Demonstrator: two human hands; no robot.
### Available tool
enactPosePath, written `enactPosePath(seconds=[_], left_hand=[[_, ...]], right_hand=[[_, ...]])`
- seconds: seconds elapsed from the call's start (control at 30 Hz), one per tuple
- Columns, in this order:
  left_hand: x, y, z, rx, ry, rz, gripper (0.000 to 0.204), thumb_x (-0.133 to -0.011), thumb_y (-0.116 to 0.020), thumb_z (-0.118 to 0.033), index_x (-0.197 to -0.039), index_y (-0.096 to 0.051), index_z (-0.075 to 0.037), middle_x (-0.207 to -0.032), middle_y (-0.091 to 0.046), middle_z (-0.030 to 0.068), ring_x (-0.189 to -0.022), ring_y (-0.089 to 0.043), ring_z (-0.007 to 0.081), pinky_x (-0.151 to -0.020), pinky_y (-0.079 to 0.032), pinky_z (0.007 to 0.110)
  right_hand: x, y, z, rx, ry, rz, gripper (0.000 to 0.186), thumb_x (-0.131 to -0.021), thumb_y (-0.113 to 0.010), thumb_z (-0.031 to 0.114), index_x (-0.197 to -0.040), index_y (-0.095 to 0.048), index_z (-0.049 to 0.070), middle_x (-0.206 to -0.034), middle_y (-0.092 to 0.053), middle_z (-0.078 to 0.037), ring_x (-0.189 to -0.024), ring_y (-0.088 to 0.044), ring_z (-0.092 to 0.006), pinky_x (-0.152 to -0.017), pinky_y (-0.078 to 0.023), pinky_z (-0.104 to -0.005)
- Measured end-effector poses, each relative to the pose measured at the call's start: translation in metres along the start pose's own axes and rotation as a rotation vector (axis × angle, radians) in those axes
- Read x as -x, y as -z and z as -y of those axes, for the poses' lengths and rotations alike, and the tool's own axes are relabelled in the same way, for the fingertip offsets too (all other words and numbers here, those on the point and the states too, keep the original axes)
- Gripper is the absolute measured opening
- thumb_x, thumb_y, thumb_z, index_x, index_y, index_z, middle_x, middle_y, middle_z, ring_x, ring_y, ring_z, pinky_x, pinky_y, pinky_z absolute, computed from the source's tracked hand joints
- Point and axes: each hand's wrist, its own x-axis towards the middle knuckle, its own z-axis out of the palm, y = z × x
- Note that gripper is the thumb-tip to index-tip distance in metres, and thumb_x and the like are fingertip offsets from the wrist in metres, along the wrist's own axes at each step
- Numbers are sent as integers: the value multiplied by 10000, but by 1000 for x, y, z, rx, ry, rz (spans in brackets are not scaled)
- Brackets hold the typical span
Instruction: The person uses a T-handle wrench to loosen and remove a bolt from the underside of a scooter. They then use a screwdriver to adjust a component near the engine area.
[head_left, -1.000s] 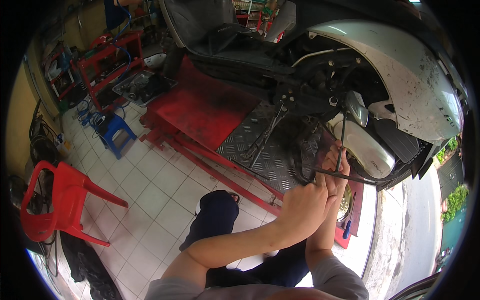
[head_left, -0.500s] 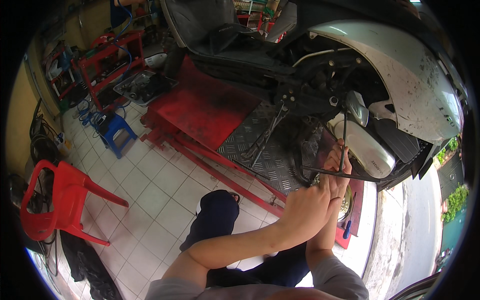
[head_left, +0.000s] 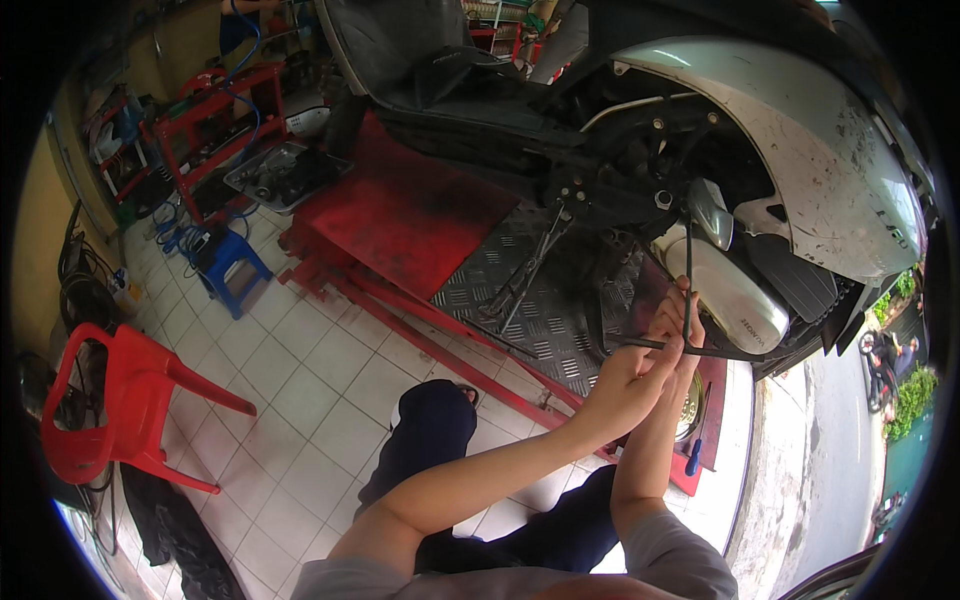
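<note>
Head view: right hand (head_left: 684,322) and left hand (head_left: 648,370) together, right curled round dark rod (head_left: 688,250); left fingers partly hidden, cannot tell their grip. Just beside silver casing (head_left: 735,300) of scooter (head_left: 830,150), near-vertical in view, pointing up; upper tip hard to make out, lower end lost among fingers.

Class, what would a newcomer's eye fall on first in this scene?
First, the big dark-and-silver motorbike across the upper right. Below its silver bodywork, the left hand and right hand meet at an upright dark rod. Then the bright red chair on the tiled floor at left.
</note>
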Motion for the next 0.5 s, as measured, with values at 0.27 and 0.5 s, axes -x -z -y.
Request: enactPosePath(seconds=[0.27,0.5], left_hand=[[-1,-6,1,163,-22,-67,439,-987,-489,-400,-658,-467,-111,-552,-321,-97,-485,-272,12,-432,-219,235],[-4,-4,0,93,-22,-120,460,-966,-530,-323,-652,-528,13,-511,-425,-17,-505,-375,48,-454,-299,274]], right_hand=[[0,2,0,112,15,-29,230,-972,-518,120,-1134,-462,-33,-747,-423,9,-544,-368,-15,-445,-329,-155],[0,2,-1,107,8,-31,242,-967,-528,125,-1140,-477,-36,-722,-423,13,-550,-371,-14,-437,-330,-147]])
